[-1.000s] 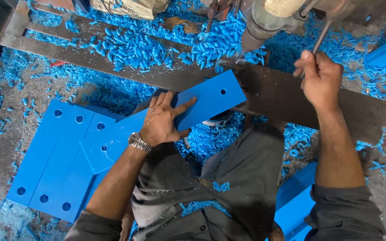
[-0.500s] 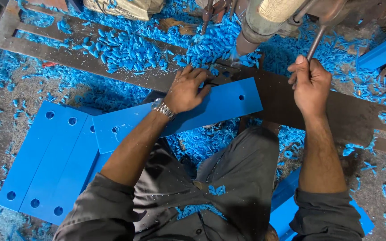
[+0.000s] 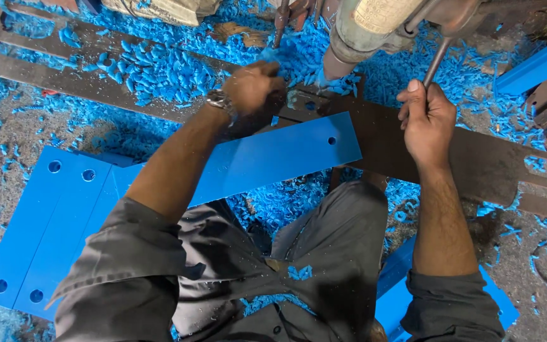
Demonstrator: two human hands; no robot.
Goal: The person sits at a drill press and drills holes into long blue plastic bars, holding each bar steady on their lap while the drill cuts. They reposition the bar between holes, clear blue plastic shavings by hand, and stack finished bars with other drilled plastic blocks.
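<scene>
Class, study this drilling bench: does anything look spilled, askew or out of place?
Yes. Curly blue plastic shavings lie strewn over the dark metal bench bar and floor, and some cling to the person's grey trousers.

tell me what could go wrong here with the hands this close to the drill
The left hand sits right beside the drill head, near its tip, so fingers could get nicked or caught. The blue strip lies flat with no clamp visible, so it might spin or shift. The right hand grips the feed lever; loose blue shavings could snag.
</scene>
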